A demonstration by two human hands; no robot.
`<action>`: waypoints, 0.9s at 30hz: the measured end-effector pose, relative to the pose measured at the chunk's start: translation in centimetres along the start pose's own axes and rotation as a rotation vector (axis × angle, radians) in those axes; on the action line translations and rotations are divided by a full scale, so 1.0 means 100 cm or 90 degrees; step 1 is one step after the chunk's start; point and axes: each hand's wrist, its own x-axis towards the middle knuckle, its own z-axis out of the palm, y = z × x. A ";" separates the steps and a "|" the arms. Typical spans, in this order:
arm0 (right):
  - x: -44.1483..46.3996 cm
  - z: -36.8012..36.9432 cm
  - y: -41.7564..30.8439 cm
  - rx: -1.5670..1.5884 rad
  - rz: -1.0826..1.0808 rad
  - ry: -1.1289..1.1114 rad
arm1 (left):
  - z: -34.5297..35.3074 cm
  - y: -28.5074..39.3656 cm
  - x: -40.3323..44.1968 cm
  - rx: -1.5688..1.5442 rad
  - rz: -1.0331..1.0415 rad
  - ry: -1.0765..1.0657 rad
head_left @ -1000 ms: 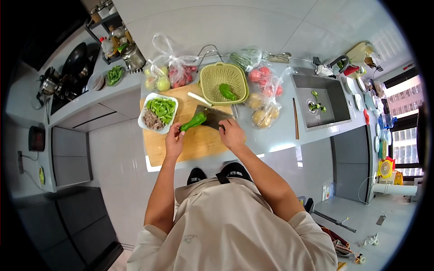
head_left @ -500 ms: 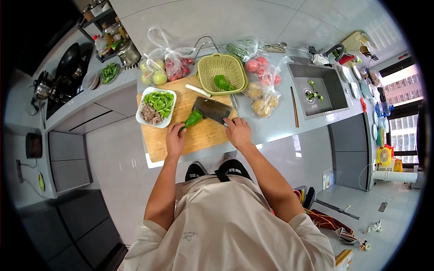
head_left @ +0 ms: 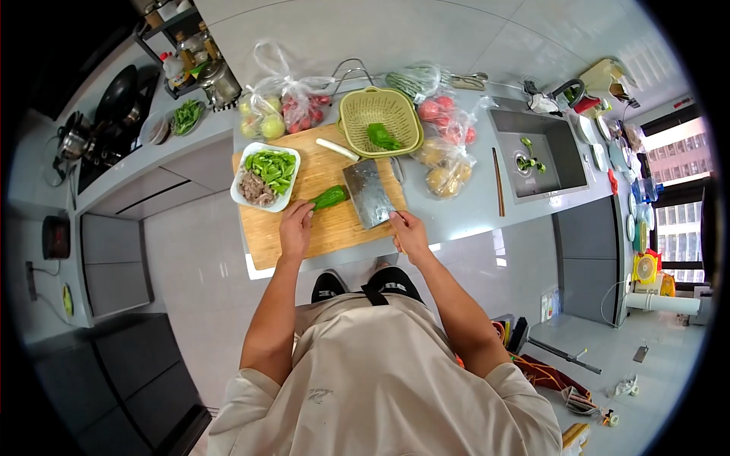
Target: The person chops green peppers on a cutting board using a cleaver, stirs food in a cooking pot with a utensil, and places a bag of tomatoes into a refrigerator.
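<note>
My left hand (head_left: 295, 226) pinches the near end of a green pepper (head_left: 329, 197) on the wooden cutting board (head_left: 285, 235). In my right hand (head_left: 411, 234) is the handle of a cleaver (head_left: 369, 194), its broad blade over the right part of the board, beside the pepper's far tip. A white dish (head_left: 239, 199) at the board's left holds cut green pepper (head_left: 272, 170) and sliced meat (head_left: 257, 189). Behind the blade, a white scallion-like stalk (head_left: 337, 148) lies at the board's back edge. The cleaver's handle is mostly hidden by my fingers.
A yellow-green colander (head_left: 380, 99) with a green pepper (head_left: 382, 137) stands behind the board. Plastic bags of tomatoes (head_left: 436, 109), potatoes (head_left: 442, 181) and other produce line the counter. Chopsticks (head_left: 499, 182) lie left of the sink (head_left: 541, 186), which contains green scraps.
My right hand has shifted right and turned the cleaver, so its blade now stands more lengthwise to me. The pepper now lies flatter, pointing right toward the blade.
</note>
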 end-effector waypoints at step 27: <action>0.012 -0.012 0.009 0.055 0.083 -0.135 | -0.006 -0.006 0.010 0.020 -0.029 -0.045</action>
